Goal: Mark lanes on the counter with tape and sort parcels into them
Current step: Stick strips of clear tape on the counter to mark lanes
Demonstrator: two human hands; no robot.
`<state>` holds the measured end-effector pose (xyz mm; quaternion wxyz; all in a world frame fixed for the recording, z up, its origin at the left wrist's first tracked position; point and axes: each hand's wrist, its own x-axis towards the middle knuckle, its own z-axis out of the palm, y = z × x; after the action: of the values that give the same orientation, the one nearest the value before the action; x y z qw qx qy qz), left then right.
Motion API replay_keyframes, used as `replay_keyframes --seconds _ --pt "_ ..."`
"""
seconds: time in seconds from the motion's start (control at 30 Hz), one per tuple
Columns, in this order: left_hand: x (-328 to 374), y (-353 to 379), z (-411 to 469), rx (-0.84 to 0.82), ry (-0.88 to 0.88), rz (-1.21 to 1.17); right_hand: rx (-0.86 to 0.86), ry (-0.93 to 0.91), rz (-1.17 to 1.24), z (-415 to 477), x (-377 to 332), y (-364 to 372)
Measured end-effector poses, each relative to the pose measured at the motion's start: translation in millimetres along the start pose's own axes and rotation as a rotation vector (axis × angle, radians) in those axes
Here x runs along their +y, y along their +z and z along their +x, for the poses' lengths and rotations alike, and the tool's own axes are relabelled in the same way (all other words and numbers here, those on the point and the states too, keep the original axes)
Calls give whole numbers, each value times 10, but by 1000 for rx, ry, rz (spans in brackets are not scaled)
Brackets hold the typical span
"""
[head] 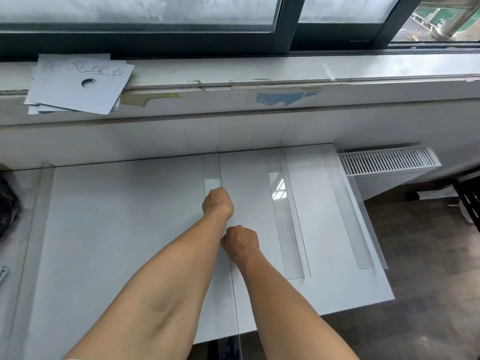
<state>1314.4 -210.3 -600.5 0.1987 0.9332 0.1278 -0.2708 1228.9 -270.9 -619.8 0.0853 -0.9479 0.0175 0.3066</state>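
Note:
A white counter (130, 229) carries clear tape strips running from the wall towards its front edge. My left hand (217, 203) rests on the middle tape strip (211, 167), which follows a thin dark line. My right hand (240, 241) sits on the same line, nearer to me. I see both hands from the back, and their fingers are tucked underneath, out of sight. A second tape strip (283, 216) and a third tape strip (348, 216) lie further right. Another tape strip (39, 203) runs along the counter's left side. No parcels are in view.
A stack of grey cards (78, 84) with handwriting lies on the window ledge at the back left. A white radiator (387, 159) stands beyond the counter's right edge above dark floor (428, 255). A dark object (7, 206) sits at the far left edge.

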Motion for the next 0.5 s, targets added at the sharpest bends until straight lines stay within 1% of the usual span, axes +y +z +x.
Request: replay_keyframes --seconds 0.2,0.4,0.5 --pt "-33 26 9 25 7 14 3 -11 -12 15 -20 57" --pt "-46 81 32 27 0 4 29 -33 -72 30 18 107" --pt "-45 91 43 23 -5 -6 45 -11 -67 37 42 95"
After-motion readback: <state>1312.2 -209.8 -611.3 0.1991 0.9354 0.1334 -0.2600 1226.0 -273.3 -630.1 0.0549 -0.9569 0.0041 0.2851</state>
